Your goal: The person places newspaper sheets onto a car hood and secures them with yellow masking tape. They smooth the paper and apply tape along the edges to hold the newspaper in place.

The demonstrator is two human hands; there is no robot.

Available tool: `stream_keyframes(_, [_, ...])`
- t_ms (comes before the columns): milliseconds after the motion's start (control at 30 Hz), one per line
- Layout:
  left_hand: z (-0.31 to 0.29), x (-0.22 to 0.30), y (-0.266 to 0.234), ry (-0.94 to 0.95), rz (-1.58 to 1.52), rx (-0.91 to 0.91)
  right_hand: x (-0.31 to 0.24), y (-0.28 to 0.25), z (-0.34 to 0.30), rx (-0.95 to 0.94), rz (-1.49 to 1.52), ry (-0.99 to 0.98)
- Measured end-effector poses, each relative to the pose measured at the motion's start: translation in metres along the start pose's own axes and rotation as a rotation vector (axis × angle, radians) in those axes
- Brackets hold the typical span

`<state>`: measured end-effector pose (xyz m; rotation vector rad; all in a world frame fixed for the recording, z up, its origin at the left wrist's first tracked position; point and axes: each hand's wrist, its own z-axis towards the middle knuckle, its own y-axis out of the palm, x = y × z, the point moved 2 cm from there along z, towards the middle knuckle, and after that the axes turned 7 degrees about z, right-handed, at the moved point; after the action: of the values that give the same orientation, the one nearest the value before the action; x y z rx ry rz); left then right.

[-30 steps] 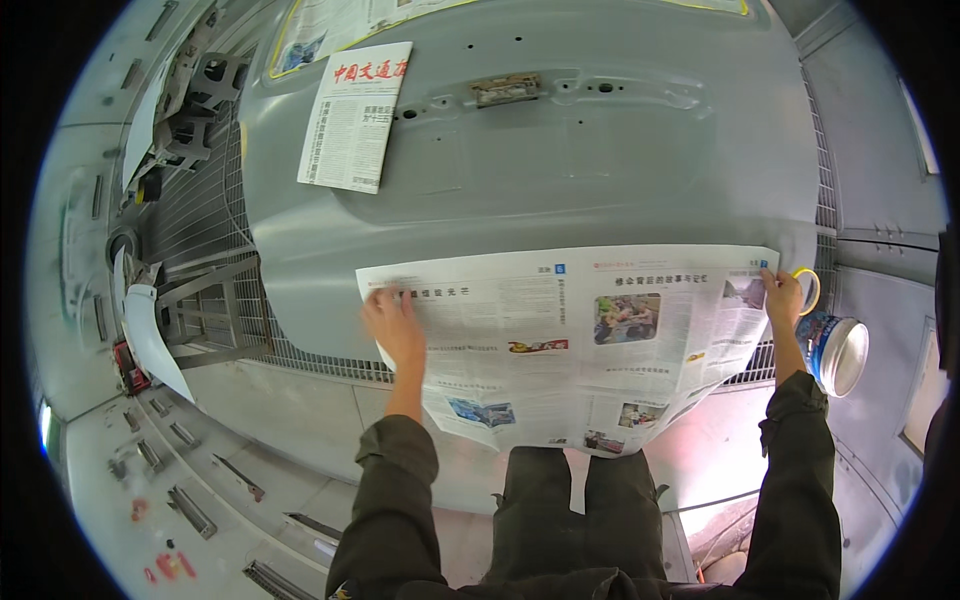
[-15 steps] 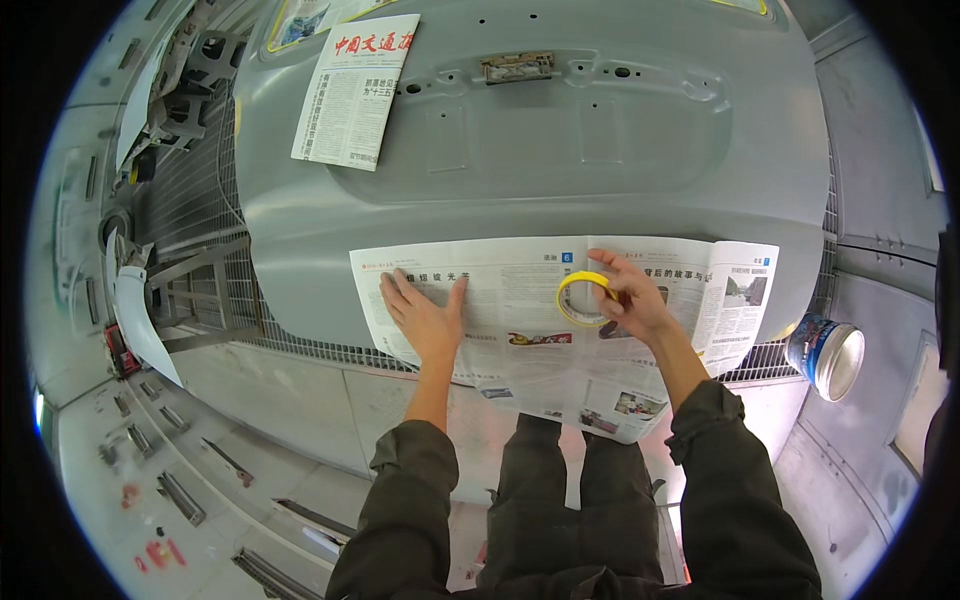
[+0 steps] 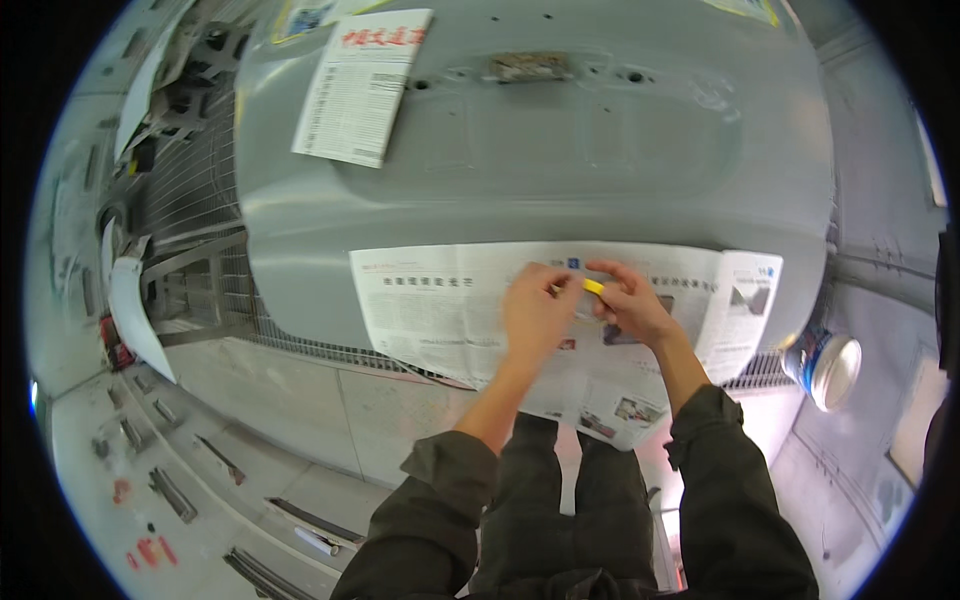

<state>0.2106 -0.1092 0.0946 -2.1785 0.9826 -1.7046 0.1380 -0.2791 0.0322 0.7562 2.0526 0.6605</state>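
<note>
A spread newspaper sheet [image 3: 415, 305] lies along the near edge of a grey car panel [image 3: 540, 215], its lower part hanging over that edge. Above the sheet, my right hand [image 3: 638, 308] grips a roll of yellow tape [image 3: 594, 287], seen nearly edge-on. My left hand [image 3: 535, 305] is right beside the roll, thumb and fingers drawn together at its left side. Whatever those left fingers pinch is too blurred and covered to make out.
A folded newspaper [image 3: 360, 90] rests on the panel's far left. At the right stands a blue and white can [image 3: 828, 368]. Metal frames and car parts [image 3: 190, 290] line the left side, and several metal strips [image 3: 175, 495] lie on the floor.
My left hand has lifted off the sheet's left part and moved right to the tape roll. The roll has turned from face-on to nearly edge-on in my right hand.
</note>
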Motion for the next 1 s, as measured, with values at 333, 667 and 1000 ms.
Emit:
stream_keyframes(333, [0.009, -0.017, 0.012, -0.247, -0.112, -0.057, 0.010, -0.003, 0.005, 0.062, -0.032, -0.065])
stream_keyframes(667, [0.033, -0.121, -0.089, -0.285, -0.153, 0.489, -0.016, -0.009, 0.005, 0.209, -0.060, -0.231])
stream_keyframes(1000, [0.076, -0.181, -0.205, -0.183, -0.184, 0.697, -0.033, -0.010, 0.016, 0.118, 0.304, -0.273])
